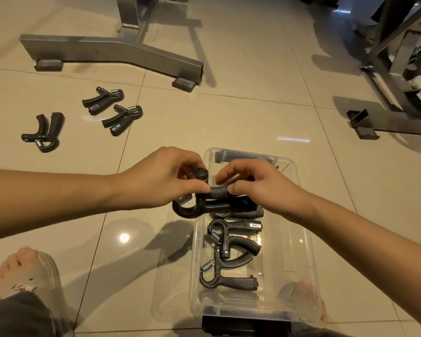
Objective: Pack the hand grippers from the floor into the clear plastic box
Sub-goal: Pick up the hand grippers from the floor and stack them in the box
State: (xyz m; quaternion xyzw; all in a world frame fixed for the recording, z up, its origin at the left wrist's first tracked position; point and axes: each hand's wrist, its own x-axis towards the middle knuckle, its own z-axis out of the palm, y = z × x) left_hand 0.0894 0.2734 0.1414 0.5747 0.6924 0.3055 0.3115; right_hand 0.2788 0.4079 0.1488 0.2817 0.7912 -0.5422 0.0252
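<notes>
A clear plastic box (pixel 299 251) stands on the tiled floor in front of me. Black hand grippers with steel springs lie inside it, among them one (pixel 233 235) in the middle and one (pixel 226 276) nearer me. Both my hands hold another black hand gripper (pixel 212 203) over the box's left rim. My left hand (pixel 165 176) pinches its handle end from the left, and my right hand (pixel 258 183) pinches the same handle from the right. Three more hand grippers lie on the floor at the upper left: (pixel 43 132), (pixel 103 99), (pixel 122 119).
A grey metal machine foot (pixel 112 51) crosses the floor behind the loose grippers. Another metal frame (pixel 394 110) stands at the right. My sandalled left foot (pixel 22 278) rests at the lower left, and my right foot shows through the box's near corner. A black latch (pixel 246 324) sits at the box's near end.
</notes>
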